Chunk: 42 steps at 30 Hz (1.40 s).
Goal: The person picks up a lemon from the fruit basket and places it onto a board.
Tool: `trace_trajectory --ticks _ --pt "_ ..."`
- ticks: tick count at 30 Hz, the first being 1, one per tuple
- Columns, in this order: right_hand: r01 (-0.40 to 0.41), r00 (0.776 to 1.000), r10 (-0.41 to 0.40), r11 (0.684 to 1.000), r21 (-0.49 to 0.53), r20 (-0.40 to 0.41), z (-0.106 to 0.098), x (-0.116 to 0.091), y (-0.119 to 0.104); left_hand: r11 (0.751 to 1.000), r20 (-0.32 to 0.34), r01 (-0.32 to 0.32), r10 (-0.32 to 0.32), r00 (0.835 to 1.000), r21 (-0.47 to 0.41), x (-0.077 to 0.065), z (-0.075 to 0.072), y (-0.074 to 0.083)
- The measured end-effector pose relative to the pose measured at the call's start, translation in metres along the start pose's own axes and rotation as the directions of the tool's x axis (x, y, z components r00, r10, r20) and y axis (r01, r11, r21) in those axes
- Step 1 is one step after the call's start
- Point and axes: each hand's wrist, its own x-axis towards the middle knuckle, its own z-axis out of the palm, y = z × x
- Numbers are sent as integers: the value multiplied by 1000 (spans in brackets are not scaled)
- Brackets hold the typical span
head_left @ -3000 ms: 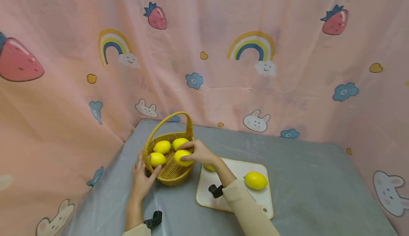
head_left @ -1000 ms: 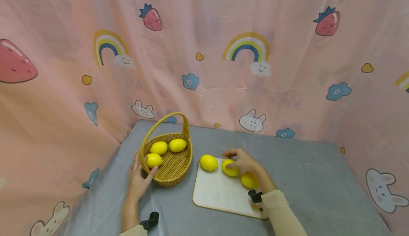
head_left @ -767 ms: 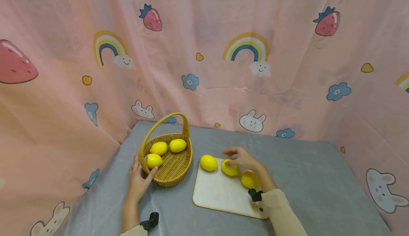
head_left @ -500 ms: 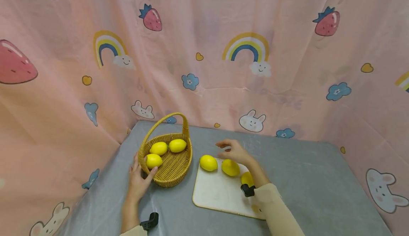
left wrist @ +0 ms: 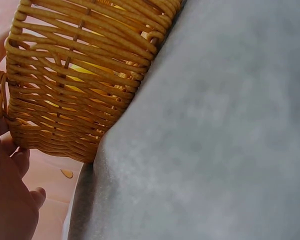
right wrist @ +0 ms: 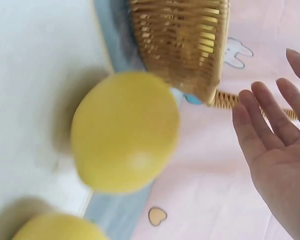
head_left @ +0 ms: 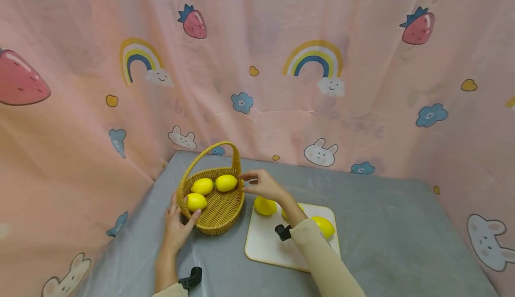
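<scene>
My left hand (head_left: 177,230) holds the left side of a yellow wicker basket (head_left: 221,210) with a tall handle. Three lemons lie in it: one at the left (head_left: 196,202) and two toward the back, a left lemon (head_left: 202,186) and a right lemon (head_left: 226,183). In the left wrist view, my fingers (left wrist: 21,161) are against the wicker wall (left wrist: 80,95). My right hand (head_left: 263,185) hovers at the basket's right rim, fingers apart and empty. Below it a lemon (right wrist: 125,132) sits on a white board.
The white cutting board (head_left: 267,243) lies right of the basket on the grey tabletop (head_left: 382,234). It bears three lemons, including one at the right (head_left: 323,226); my right arm partly covers the middle one. A pink printed curtain (head_left: 273,127) hangs behind.
Three seconds ago my right hand held a lemon in the basket; that lemon now lies on the board. The right hand released it and moved back left to the basket. My left hand stayed there.
</scene>
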Motion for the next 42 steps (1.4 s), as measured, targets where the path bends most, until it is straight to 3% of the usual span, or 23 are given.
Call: trace_trajectory --ticks 17,27,32,36,42 --pt "-4 1000 4 1000 -11 -8 25 32 -3 1000 9 4 -3 1000 -3 1 3 -2" --pt "13 1000 -7 976 -218 26 38 44 0 1000 -7 -7 7 1000 6 0 3 -2" --pt "-15 999 25 951 -308 29 47 46 2 1000 -11 -4 4 1000 10 0 4 -2" --pt "-45 997 64 914 -403 35 55 48 2 1000 -2 3 -3 1000 8 -1 3 -3" --pt "-79 994 108 816 -573 18 65 51 -3 1000 6 23 -23 1000 4 -1 2 -3"
